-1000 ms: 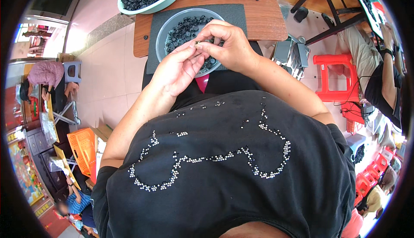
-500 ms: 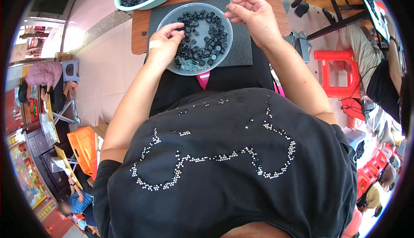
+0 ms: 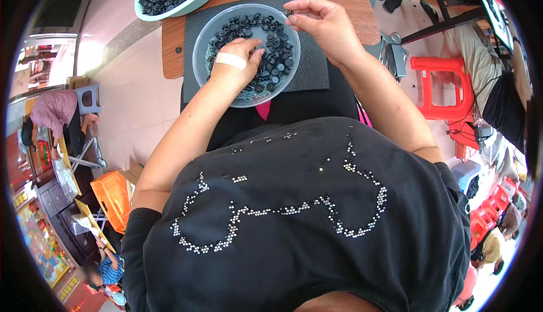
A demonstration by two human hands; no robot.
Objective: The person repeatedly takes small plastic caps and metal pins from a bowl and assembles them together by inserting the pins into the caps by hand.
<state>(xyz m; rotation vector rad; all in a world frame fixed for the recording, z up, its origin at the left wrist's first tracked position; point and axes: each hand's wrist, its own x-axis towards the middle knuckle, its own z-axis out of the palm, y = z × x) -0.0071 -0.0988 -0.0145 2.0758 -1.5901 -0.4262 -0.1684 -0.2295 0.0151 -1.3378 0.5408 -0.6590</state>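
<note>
Black plastic pieces (image 3: 277,66) lie loose in the clear bowl (image 3: 226,13) before me, with thin bluish screws (image 3: 249,94) along its near side, so plenty looks left to handle. My left hand (image 3: 233,62) is down in the bowl among them, fingers curled; I cannot tell whether they grip anything. My right hand (image 3: 323,21), right of the bowl and over the dark mat (image 3: 314,69), pinches a small dark part (image 3: 290,13) between thumb and forefinger, not yet set down. On the far left, the pale green basin (image 3: 186,9) holds a big heap of similar black pieces; whether those are finished, I cannot tell. One stray piece (image 3: 178,50) sits on the left of the worktop (image 3: 356,18).
</note>
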